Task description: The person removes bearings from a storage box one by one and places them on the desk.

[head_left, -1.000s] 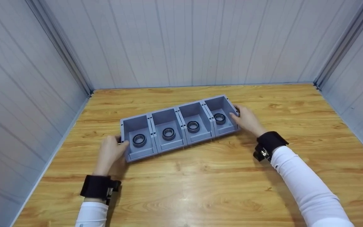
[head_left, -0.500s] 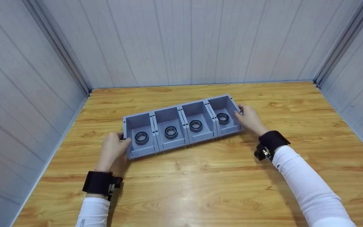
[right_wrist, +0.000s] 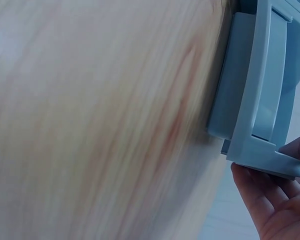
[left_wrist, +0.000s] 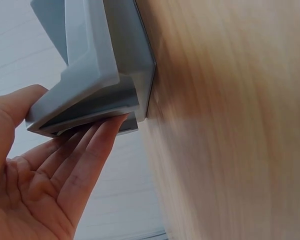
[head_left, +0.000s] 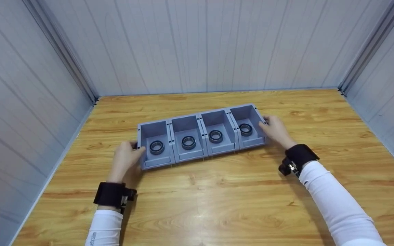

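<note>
A row of several joined grey storage bins (head_left: 186, 158) sits at a slight slant on the table, its right end farther back. Every compartment has one black-rimmed ball bearing lying in it, such as the leftmost bearing (head_left: 157, 147) and the rightmost bearing (head_left: 246, 129). My left hand (head_left: 124, 158) grips the row's left end wall, thumb over the rim and fingers underneath along the outer side (left_wrist: 97, 145). At the opposite end, my right hand (head_left: 276, 130) holds the right wall the same way, with fingers (right_wrist: 257, 192) against its outside.
The wood-grain table (head_left: 197, 205) extends in front of the bins and to both sides. Pale panel walls enclose it: a back wall (head_left: 197, 48), a left wall (head_left: 22, 102) and a right wall (head_left: 388, 89).
The row of bins has shifted a little to the right, and its left end has swung slightly away from me, lessening the slant. Both hands have moved with it, keeping their grip.
</note>
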{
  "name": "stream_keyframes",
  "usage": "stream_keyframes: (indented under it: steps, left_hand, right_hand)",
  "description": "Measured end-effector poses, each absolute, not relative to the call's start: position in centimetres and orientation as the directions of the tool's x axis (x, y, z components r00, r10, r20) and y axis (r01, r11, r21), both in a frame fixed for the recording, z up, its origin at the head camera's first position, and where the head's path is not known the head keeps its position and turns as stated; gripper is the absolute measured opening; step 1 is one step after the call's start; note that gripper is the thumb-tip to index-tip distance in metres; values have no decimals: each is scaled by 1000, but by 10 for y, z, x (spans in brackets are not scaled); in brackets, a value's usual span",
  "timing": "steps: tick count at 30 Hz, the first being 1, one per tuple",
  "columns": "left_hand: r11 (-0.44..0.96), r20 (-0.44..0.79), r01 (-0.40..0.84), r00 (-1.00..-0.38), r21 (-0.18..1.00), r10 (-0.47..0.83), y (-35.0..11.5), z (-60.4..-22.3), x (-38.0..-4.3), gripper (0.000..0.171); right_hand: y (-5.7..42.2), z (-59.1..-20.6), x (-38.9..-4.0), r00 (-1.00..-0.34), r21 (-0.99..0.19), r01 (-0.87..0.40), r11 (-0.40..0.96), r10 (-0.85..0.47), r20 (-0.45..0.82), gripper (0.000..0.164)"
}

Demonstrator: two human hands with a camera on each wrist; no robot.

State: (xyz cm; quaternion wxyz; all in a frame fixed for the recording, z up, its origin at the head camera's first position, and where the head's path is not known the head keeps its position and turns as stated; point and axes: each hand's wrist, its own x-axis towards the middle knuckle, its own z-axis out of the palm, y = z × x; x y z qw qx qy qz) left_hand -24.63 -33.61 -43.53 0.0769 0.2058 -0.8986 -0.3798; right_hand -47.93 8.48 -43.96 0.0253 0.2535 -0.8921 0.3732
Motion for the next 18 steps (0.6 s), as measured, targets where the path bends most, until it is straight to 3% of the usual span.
stream_keyframes:
  steps: [5,18]
  left_hand:
    - [641,64,-256,-900,724,-431,-333,-438,-253,34]
    - [575,25,-265,-894,774,-447,-322,-440,-267,36]
  right_hand:
    - [91,-441,-479,-891,-681,-429,593,-402,212,29]
    - [106,-445,-478,-908,-664,-412,624,-344,239,30]
